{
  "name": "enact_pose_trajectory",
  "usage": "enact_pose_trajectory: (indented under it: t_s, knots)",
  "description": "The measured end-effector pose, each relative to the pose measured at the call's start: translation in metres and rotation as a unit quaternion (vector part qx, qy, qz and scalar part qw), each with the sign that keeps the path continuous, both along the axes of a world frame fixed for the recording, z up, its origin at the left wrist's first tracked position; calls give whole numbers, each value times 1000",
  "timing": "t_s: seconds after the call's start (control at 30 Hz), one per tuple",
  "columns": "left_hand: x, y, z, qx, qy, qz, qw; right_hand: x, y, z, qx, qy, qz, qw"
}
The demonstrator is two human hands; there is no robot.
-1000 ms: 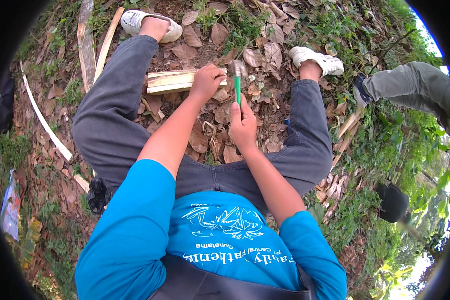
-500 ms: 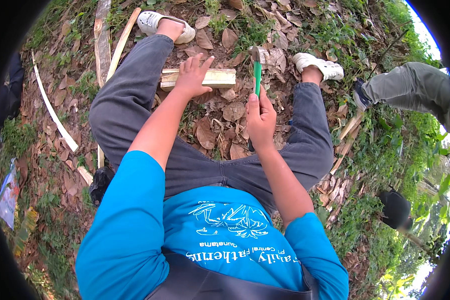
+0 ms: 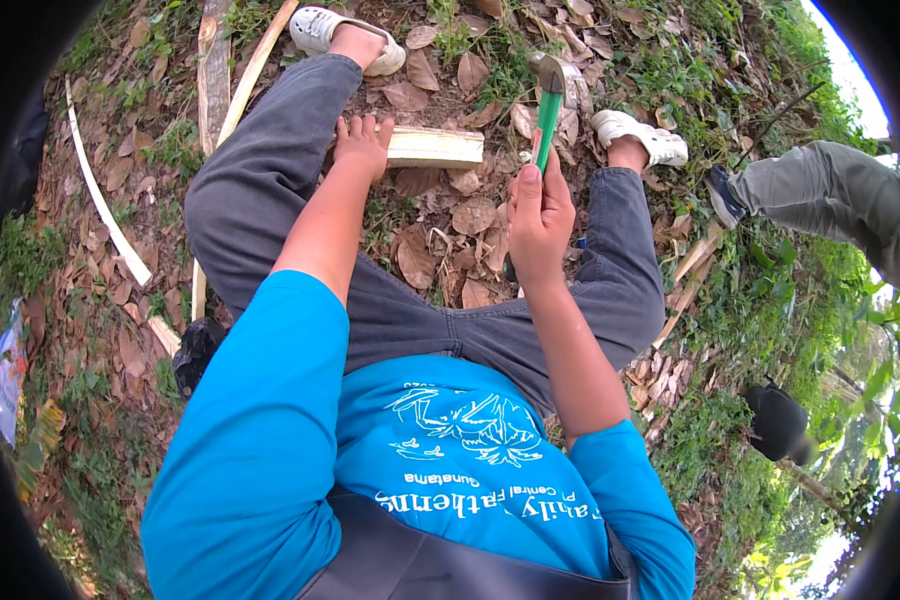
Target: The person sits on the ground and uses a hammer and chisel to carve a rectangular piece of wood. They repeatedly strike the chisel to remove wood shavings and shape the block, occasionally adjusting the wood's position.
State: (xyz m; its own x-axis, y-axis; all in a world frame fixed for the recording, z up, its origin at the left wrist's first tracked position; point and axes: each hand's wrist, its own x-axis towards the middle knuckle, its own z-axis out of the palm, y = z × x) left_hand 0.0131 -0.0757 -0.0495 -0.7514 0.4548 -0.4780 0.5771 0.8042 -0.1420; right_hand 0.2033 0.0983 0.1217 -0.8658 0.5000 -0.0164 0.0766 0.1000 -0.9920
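A pale split wooden block (image 3: 436,148) lies crosswise on the leaf litter between my feet. My left hand (image 3: 362,150) covers its left end, with the fingers bent over the far edge and the thumb not plain to see. To the right, my right hand (image 3: 540,225) is wrapped round the green handle of a hammer (image 3: 548,118). The metal hammer head points away from me, beyond the block's right end and apart from it.
Long wooden strips (image 3: 213,75) lie beyond my left leg, and a curved pale strip (image 3: 100,195) lies farther left. Another person's trousered leg (image 3: 820,190) reaches in at right, near split wood pieces (image 3: 698,252). A dark round object (image 3: 776,420) stands lower right.
My left hand has moved left along the block, from above its middle to its left end, and its fingers have come down. The hammer in my right hand has tilted to the right.
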Motion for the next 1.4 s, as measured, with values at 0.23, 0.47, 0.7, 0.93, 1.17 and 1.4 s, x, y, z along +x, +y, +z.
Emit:
enact_pose_trajectory:
  t_s: [0.23, 0.47, 0.7, 0.93, 1.17, 1.4]
  knots:
    - [-10, 21, 5, -1, 36, -53, 998, 16, 31, -87, 111, -215, -16, 970]
    - [-7, 4, 0, -13, 22, -43, 999, 6, -6, 32, -72, 57, -3, 996]
    - [-12, 30, 4, -23, 27, -70, 997, 21, 27, -98, 17, -168, -59, 984]
    - [-13, 8, -2, -17, 6, -48, 999, 0, -9, 32, -68, 80, -22, 994]
    - [-15, 34, 5, -14, 8, -75, 997, 29, 29, -145, 98, -208, -20, 973]
    - [-12, 8, 3, -13, 31, -60, 998, 4, -12, 44, -127, 125, -53, 983]
